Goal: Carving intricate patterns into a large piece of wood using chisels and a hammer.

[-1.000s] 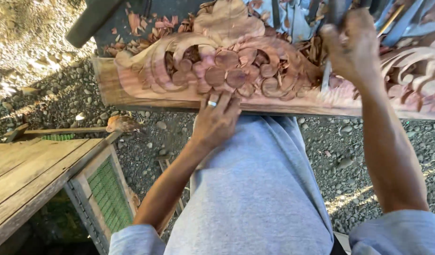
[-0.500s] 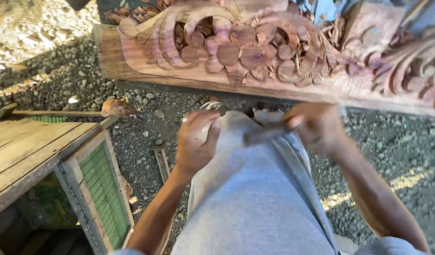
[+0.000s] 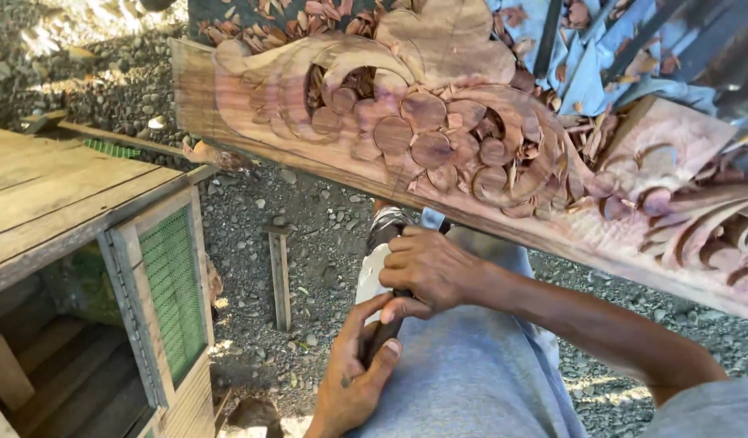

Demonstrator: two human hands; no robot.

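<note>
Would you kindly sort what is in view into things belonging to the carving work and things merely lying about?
In use:
carved wooden panel
dark-handled tool, held by left hand and right hand

Lying about:
wooden crate with green mesh
loose wood strip
gravel

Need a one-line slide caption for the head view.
Both hands, left hand and right hand, grip a dark-handled tool over the lap, below a carved wooden panel.

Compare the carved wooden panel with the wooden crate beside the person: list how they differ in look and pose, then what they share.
The carved wooden panel is reddish, cut into curling leaves and round petals; the wooden crate is pale, flat-planked and plain. The panel runs slanted across the view above the lap; the crate sits level on the gravel. The crate has a green mesh window; the panel has none. Both are wood.
</note>
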